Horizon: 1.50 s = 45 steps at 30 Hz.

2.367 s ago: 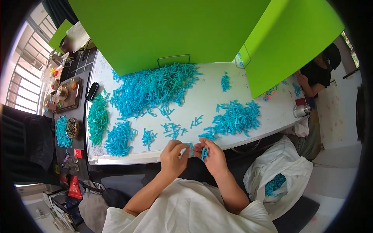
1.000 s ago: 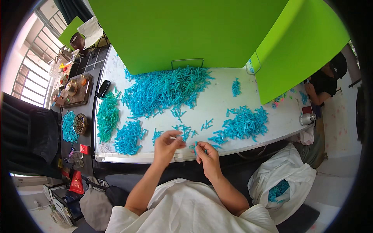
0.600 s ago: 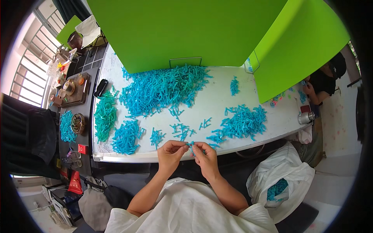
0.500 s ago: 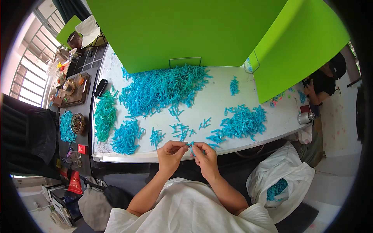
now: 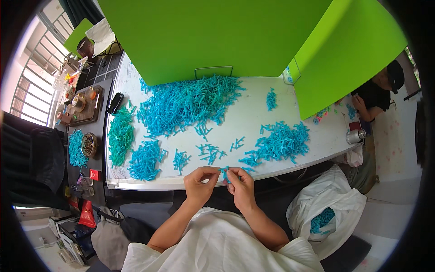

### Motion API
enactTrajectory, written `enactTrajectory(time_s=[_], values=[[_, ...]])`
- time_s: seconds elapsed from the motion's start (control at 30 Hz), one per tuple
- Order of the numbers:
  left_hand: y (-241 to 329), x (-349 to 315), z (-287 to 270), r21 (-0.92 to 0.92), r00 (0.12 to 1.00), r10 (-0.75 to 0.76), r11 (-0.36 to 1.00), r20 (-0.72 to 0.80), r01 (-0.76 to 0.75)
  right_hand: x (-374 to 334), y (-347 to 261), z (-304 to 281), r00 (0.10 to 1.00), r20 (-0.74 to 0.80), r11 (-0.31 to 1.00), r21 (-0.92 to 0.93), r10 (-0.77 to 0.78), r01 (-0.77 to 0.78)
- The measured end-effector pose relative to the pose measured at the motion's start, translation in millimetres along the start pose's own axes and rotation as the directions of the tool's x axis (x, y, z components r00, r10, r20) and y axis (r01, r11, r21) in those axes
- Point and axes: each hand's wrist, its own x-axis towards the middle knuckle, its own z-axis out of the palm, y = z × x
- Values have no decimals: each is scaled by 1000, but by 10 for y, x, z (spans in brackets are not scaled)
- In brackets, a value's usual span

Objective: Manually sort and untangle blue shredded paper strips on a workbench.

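Note:
Close together at the table's front edge, my left hand (image 5: 200,185) and my right hand (image 5: 241,187) pinch a small blue plastic piece (image 5: 224,169) between their fingertips. Its exact shape is mostly covered by the fingers. Just beyond my hands lie a few loose blue pieces (image 5: 211,152) and a small cluster (image 5: 181,160). A larger heap of blue pieces (image 5: 283,140) sits to the right, and another blue heap (image 5: 146,159) to the left. Farther back is a big blue pile (image 5: 190,104).
Green panels (image 5: 217,36) stand across the table's back. A green pile (image 5: 120,140) and black case (image 5: 116,103) lie left, beside a tea tray (image 5: 86,105). A white sack (image 5: 349,197) of blue pieces stands at right. Another person (image 5: 376,95) sits beyond the right panel.
My hands stay together with the blue piece held between them, the fingers shifting only slightly. The whole view has moved a little to one side.

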Motion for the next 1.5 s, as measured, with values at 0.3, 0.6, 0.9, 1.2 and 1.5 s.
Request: enactTrajectory(time_s=[0.3,0.6,0.9,1.2,1.5], values=[[45,-31,-25,96,996,73,992,44,-77,-31,6,-40,986,22,916,-368,-164,161],[91,109,-208,202,999,2,979,34,-9,42,33,-396,844,-16,570,-744,-536,348],[-251,774,-264,615,980,187,781,-73,-103,168,39,-339,904,-9,500,-835,-427,228],[-487,1357,-71,800,983,152,600,-108,-5,3,-84,-466,984,70,823,-540,-166,177],[-304,1217,-368,693,985,63,718,-162,68,9,-227,-190,989,39,935,-323,-143,148]])
